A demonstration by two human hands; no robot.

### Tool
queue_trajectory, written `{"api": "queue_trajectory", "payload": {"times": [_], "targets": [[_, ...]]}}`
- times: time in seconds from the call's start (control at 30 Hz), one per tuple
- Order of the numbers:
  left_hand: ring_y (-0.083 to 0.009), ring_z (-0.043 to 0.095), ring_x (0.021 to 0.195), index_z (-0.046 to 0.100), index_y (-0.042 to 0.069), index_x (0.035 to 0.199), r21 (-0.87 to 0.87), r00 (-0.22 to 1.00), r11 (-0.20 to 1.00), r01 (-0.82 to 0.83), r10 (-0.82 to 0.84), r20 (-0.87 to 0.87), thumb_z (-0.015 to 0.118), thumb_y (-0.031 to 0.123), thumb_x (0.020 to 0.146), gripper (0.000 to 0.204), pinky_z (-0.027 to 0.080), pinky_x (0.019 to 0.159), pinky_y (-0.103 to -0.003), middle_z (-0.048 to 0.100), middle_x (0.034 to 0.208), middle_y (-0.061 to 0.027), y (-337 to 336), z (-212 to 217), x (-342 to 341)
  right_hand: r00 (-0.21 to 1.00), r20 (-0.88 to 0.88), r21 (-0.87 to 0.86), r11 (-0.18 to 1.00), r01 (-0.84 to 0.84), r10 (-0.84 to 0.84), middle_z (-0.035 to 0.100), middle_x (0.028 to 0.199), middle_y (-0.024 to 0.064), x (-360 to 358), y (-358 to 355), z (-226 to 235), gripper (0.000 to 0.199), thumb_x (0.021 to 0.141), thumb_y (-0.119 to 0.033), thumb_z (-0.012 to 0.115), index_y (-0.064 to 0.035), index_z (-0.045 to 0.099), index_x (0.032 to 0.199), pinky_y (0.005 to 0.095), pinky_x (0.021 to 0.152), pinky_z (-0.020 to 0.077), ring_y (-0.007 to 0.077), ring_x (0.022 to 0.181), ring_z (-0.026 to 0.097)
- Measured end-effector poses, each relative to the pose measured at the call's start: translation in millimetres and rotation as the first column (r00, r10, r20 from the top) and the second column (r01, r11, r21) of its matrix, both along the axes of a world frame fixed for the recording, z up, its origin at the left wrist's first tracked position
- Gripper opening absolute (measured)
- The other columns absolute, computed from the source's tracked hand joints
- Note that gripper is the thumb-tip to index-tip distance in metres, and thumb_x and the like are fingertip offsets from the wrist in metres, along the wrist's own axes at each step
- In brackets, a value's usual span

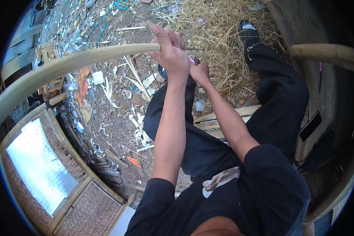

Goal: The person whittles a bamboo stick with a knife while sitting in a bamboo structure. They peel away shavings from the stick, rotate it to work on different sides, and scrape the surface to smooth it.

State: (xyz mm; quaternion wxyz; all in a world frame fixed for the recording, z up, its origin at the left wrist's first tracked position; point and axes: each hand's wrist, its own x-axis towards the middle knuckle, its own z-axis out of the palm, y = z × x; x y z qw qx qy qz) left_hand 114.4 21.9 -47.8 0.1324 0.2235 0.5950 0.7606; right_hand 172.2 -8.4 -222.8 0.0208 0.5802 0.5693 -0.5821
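A long pale bamboo strip (86,55) curves in from the left edge. My left hand (171,51) is closed around it near its far end, with the thumb stretched out. The strip's narrow tip pokes out to the right of that hand. Just below the tip, my right hand (200,73) is closed on a slim tool with a pink and dark part (193,61). The fist hides most of this tool, so its kind is unclear. Both hands are close together in front of my knees.
Dry straw-like shavings (224,43) pile up between my feet. Litter and husks cover the dirt at left, with an orange scrap (82,86). I sit beside a bamboo slat bench (208,125). A phone (310,126) lies at right, below a bamboo pole (326,53). A woven panel (86,208) stands lower left.
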Motion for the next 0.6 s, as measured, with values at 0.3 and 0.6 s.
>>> {"api": "queue_trajectory", "payload": {"times": [0.3,0.6], "targets": [[-0.0079,0.019,0.039,0.023,0.009,0.055,0.041,0.999,0.999,-0.024,0.022,0.047,0.029,0.041,0.1,0.056,0.015,0.039,-0.025,0.02,0.048,0.0015,-30.8,-4.5,-26.7,0.987,-0.154,0.052,0.997,0.062,-0.054,0.061,0.076,0.0311,-14.4,-16.6,3.9,0.037,0.07,-0.025,0.06,0.0105,0.06,0.077,0.0445,0.074,0.0482,0.0423,0.083,0.062],[-0.0092,0.014,0.04,0.022,0.011,0.052,0.053,0.996,0.997,-0.057,0.054,0.07,0.03,0.046,0.098,0.058,0.014,0.04,-0.026,0.018,0.046,0.0018,-43.9,-6.5,-45.2,0.987,0.156,0.031,0.999,-0.029,0.024,0.061,0.095,0.0318,-28.8,-13.4,-78.7,0.037,0.072,-0.024,0.059,0.0093,0.065,0.086,0.0426,0.083,0.0485,0.0405,0.096,0.061]]}}
